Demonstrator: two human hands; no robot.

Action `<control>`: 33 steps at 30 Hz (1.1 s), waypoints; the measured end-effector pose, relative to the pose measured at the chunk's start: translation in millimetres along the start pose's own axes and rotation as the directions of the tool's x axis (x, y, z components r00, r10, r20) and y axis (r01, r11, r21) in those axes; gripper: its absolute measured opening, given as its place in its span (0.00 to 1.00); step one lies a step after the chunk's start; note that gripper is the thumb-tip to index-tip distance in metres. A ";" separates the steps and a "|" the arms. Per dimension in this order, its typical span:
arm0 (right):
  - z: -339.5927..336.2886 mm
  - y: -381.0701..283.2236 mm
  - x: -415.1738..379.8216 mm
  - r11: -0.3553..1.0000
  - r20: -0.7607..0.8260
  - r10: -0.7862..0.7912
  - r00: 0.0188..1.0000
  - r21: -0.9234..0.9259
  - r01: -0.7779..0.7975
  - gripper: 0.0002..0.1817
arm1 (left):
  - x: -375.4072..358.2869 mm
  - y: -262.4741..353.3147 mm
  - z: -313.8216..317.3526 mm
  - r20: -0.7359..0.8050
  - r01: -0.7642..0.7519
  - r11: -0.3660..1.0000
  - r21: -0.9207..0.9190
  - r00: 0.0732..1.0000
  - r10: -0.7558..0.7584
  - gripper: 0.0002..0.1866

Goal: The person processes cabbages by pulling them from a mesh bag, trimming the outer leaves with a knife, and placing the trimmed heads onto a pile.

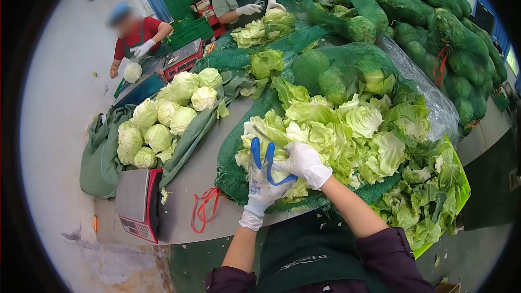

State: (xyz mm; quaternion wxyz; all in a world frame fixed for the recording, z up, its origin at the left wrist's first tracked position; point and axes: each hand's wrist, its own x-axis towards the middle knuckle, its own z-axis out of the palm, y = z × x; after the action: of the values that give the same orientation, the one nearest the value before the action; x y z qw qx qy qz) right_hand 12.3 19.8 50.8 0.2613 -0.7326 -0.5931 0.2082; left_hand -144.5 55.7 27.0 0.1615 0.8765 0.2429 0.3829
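Observation:
My right hand (306,164), in a white glove, is closed around a knife (267,137) whose thin grey blade points up and left. Just left of it is my left hand (262,180), in a white glove with blue fingertips; its fingers are stretched apart and nothing shows between them. Both hands are over a heap of loose pale green cabbage leaves (320,135) lying on an opened green mesh sack (230,165). Whole cabbages (309,67) show under the mesh behind the leaves. The knife's handle is hidden in my right hand.
Trimmed cabbages (159,138) sit in a green cloth at left, near a red scale (142,201) and a red tie (202,214). A bright green crate (464,184) of leaves stands right. Full mesh sacks (461,59) are piled behind; two people work across the table.

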 end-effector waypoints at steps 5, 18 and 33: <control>-8.0 5.8 12.8 0.987 0.073 -0.154 0.985 0.050 0.150 0.34 | -4.5 -0.8 -2.2 -0.002 0.017 1.000 0.026 1.000 -0.017 0.52; -16.9 81.5 47.8 0.986 -0.235 0.077 0.969 -0.125 -0.109 0.17 | -22.3 -7.4 -5.3 -0.046 0.171 0.916 -0.364 0.979 -0.201 0.51; 6.3 61.4 -10.0 0.995 -0.133 0.092 0.987 0.058 -0.085 0.13 | -41.0 16.8 -7.6 0.021 0.210 0.955 0.210 0.975 -0.219 0.48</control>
State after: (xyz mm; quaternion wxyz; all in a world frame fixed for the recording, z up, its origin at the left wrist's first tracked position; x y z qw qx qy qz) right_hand 53.1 1.1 7.2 0.3108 -0.7635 -0.5351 0.1847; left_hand -169.2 20.0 15.5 0.1155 0.8651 0.3715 0.3165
